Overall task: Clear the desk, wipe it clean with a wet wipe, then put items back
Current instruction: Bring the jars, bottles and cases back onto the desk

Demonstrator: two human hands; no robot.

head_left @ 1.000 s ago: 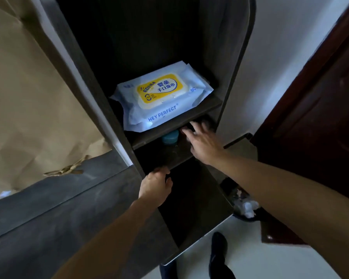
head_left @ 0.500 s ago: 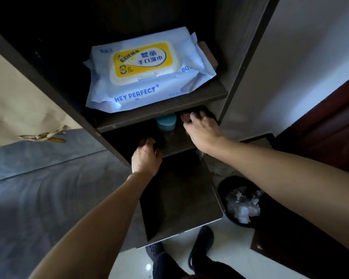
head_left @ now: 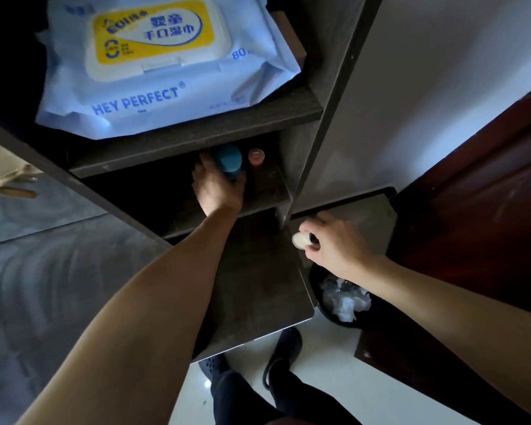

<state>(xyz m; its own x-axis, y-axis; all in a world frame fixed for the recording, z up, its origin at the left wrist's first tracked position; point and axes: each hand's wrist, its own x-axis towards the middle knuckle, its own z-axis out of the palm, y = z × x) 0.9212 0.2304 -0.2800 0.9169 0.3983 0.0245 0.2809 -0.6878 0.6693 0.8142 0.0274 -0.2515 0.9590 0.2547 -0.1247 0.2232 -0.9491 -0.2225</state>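
Both hands at the dark shelf unit, one on a teal-capped bottle, one holding a small pale item.

The wet wipe pack (head_left: 163, 65) lies flat on the upper shelf (head_left: 196, 139): pale blue soft wrap, white flip lid closed, a yellow label with blue characters, and "HEY PERFECT" printed along its near edge. On the lower shelf (head_left: 267, 191) the left hand (head_left: 218, 185) has its grip wrapped around a teal-capped bottle (head_left: 229, 161), just beside a small jar with a reddish lid (head_left: 256, 156). The right hand (head_left: 334, 243), off to the right of the shelf unit, pinches a small pale round item (head_left: 299, 240) between thumb and fingers, above a black bin (head_left: 344, 299) of crumpled white waste. The grey tabletop (head_left: 59, 271) runs along the left.
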